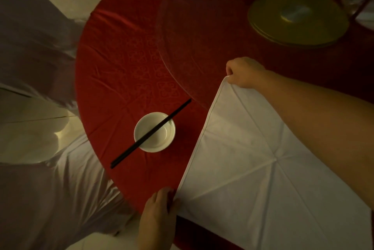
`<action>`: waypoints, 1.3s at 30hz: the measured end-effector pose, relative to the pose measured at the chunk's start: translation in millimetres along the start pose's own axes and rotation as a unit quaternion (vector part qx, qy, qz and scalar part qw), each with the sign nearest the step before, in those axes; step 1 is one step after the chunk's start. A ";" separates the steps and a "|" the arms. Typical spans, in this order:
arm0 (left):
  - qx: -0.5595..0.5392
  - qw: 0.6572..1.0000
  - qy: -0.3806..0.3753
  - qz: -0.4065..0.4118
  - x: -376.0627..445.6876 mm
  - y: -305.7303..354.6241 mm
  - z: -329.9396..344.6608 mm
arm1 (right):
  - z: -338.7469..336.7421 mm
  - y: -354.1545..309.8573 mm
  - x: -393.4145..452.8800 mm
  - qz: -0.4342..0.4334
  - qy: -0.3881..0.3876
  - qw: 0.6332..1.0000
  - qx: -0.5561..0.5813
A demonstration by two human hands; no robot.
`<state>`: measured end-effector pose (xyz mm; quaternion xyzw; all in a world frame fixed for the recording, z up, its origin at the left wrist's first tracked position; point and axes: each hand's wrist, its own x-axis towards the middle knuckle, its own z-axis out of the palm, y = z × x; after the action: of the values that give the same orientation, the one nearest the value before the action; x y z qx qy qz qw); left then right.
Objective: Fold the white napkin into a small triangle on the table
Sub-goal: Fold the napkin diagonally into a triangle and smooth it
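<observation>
Red tabletop [121, 63] bearing the white napkin [253, 169], spread open and creased. Soft, light cloth, probably limp; best held at corners. Right hand [242, 71] fingers pinch the far corner; left hand [159, 209] fingers pinch the near corner. Bowl [154, 131] with chopsticks [149, 134] just beside.

1. A restaurant or banquet hall, dimly lit.
2. A round table [121, 63] wears a patterned red cloth, with a glass turntable [202, 33] at its middle.
3. A bowl [154, 132] with chopsticks [150, 134] across it and stacked gold plates [297, 17] sit there.
4. Cloth-covered chairs [36, 33] ring the table.
</observation>
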<state>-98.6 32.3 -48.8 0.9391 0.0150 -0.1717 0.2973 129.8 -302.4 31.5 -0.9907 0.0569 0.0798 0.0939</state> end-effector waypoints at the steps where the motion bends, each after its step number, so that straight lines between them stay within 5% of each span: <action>1: -0.003 1.000 0.005 0.006 1.1 -0.4 -0.4 | -3.1 1.7 -6.6 0.002 0.016 1.000 0.013; 11: -0.011 0.996 0.007 0.088 -0.5 -12.8 -3.4 | -19.4 30.4 -172.2 0.008 0.105 0.993 0.058; 22: -0.027 0.987 -0.039 0.151 -0.8 -26.8 -6.3 | 66.9 68.7 -378.5 0.197 0.098 0.969 0.117; 39: 0.028 0.978 -0.036 0.204 7.2 -35.9 -3.9 | 135.9 58.6 -489.3 0.343 0.132 0.884 0.288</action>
<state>-95.3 63.5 -68.1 0.9235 -0.1926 -0.1417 0.2999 -377.6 -285.2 -28.0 -0.8397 0.4260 -0.0445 0.3338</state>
